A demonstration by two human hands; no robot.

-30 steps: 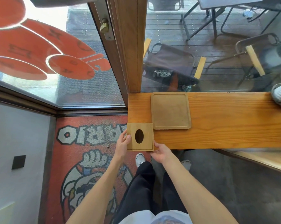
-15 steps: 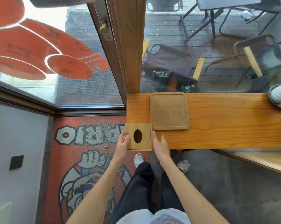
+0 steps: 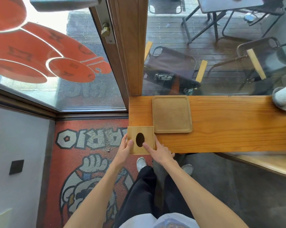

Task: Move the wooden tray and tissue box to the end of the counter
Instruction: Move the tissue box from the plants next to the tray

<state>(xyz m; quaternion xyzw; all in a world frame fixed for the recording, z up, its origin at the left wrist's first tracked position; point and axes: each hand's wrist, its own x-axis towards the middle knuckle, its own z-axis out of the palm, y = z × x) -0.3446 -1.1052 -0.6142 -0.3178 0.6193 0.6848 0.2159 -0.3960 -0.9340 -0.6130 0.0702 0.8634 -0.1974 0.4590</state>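
A square wooden tissue box [image 3: 147, 132] with a dark oval opening stands at the near left corner of the orange wooden counter [image 3: 229, 129]. My left hand [image 3: 125, 149] grips its left side, thumb on the top. My right hand [image 3: 160, 151] holds its right side, thumb lying on the top beside the opening. A flat square wooden tray [image 3: 172, 113] lies on the counter just behind and to the right of the box, touching its corner, close to the counter's left end.
A wooden post [image 3: 130, 46] rises at the counter's far left corner, with glass along the back edge. A white ribbed plant pot [image 3: 284, 98] stands at the far right. Below the counter's left end lies a red printed floor mat [image 3: 89, 162]. My legs and shoes stand under the box.
My right hand has slid from the near right corner of the box up along its right side, and its thumb now rests on the top. The box and tray have hardly shifted.
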